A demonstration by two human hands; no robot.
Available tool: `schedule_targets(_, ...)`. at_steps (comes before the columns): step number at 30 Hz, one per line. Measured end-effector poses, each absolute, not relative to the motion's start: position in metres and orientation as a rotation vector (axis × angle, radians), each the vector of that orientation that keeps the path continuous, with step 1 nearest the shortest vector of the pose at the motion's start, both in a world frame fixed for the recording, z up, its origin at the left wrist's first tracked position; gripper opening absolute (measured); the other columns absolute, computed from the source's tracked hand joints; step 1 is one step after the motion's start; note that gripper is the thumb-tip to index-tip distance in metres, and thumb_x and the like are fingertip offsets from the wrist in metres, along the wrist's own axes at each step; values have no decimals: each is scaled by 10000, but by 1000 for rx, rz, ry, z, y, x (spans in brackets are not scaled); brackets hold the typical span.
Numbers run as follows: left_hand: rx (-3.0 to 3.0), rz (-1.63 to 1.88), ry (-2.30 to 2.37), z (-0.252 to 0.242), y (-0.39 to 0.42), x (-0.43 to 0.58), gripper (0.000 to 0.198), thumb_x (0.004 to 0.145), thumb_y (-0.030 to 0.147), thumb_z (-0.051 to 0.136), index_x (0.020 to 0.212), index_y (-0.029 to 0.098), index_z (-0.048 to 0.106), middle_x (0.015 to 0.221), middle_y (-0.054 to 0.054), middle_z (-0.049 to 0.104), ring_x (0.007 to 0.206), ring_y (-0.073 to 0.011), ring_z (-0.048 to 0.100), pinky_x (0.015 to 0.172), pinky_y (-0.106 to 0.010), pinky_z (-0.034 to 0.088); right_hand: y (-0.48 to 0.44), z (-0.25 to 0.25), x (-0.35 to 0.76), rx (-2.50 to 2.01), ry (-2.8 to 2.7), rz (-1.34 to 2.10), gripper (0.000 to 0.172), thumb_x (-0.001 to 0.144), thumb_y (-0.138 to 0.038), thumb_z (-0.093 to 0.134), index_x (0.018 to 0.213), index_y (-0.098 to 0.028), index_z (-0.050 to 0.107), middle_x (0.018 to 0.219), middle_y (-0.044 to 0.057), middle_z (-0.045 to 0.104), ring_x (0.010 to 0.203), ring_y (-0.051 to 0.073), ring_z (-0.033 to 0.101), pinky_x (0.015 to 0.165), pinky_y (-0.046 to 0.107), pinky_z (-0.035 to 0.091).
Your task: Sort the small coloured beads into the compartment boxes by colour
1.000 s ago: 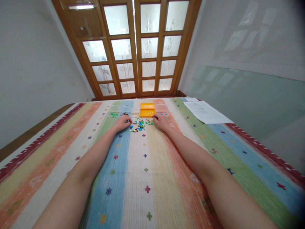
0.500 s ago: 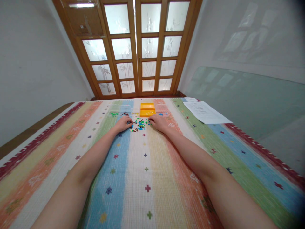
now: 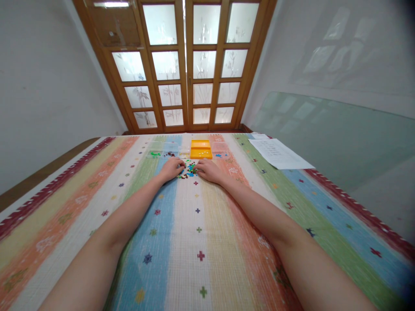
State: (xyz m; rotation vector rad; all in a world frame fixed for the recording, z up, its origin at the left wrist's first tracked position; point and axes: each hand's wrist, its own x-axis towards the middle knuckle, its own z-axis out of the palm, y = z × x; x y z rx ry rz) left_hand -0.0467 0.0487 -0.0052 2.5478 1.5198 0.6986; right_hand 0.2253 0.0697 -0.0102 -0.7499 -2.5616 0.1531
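A loose pile of tiny green, blue, brown and yellowish pieces [image 3: 190, 169] lies on the striped tablecloth between my hands. My left hand [image 3: 171, 169] rests at the pile's left edge, fingers curled together at the pieces. From the right, my right hand [image 3: 209, 170] reaches into the pile with bent, closed fingertips. What either set of fingertips holds is too small to make out. Just behind the pile stands an open yellow box [image 3: 201, 154] with several white pieces in its near part.
Left of the yellow box, a clear tray holds green pieces [image 3: 155, 154] and dark brown pieces [image 3: 169, 154]. Blue pieces [image 3: 221, 155] sit in a clear tray to its right. Paper sheets [image 3: 279, 153] lie at the table's far right. Wooden glazed doors [image 3: 187, 95] stand beyond.
My right hand has moved left into the pile, covering part of it. My left hand has shifted slightly to the right, so the hands are closer together.
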Motion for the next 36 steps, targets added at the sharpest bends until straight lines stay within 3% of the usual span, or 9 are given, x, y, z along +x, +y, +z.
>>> schedule_targets(36,2599,737,1525,-9,46,-46,200,979,240,623,1000,213,820,1051,-90,731,1081,-270,629,1004,-418,489,68,-10,227,-763,-2604,121,238,962,-141,612,1125,-181,781,1089,109,714,1044,257,622,949,356,476)
